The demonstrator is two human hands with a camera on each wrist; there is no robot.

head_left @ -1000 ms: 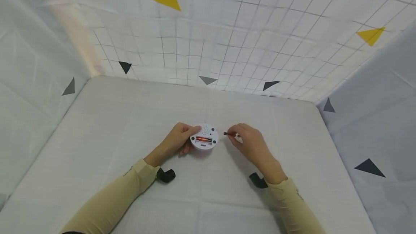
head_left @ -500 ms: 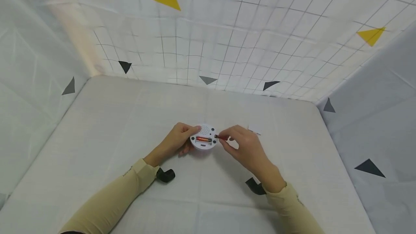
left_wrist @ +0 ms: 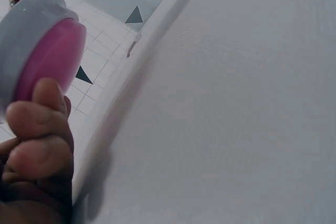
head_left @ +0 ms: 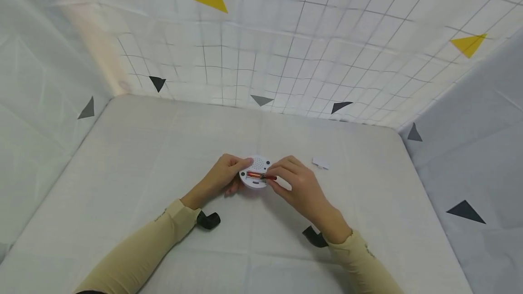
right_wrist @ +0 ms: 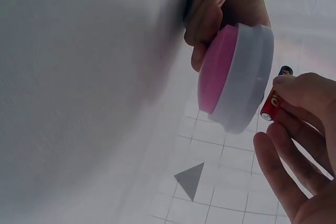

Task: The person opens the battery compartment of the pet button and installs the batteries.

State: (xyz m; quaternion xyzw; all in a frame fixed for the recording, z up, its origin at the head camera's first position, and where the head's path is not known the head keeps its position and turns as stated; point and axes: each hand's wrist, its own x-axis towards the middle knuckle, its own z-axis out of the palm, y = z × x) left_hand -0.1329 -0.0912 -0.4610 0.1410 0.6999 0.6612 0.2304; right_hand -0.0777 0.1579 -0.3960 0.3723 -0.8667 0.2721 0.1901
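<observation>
My left hand grips a round white device by its left edge, thumb on top and fingers beneath. The top face carries small holes, dark round feet and a battery bay with one red battery lying in it. A pink dome forms the underside, seen in both wrist views. Between thumb and fingers my right hand pinches a second red battery, held at the bay's right end. In the head view, these fingers cover part of the bay, so I cannot tell whether that battery touches it.
A small white cover lies on the white table, beyond the right hand. White cloth walls with black, grey and yellow triangles enclose the left, right and back; the back wall has a grid. Dark curved pieces stick out at both wrists.
My right hand has moved left with its battery, from beside the device to over the bay, uncovering the white cover on the table. The left hand and device have stayed still.
</observation>
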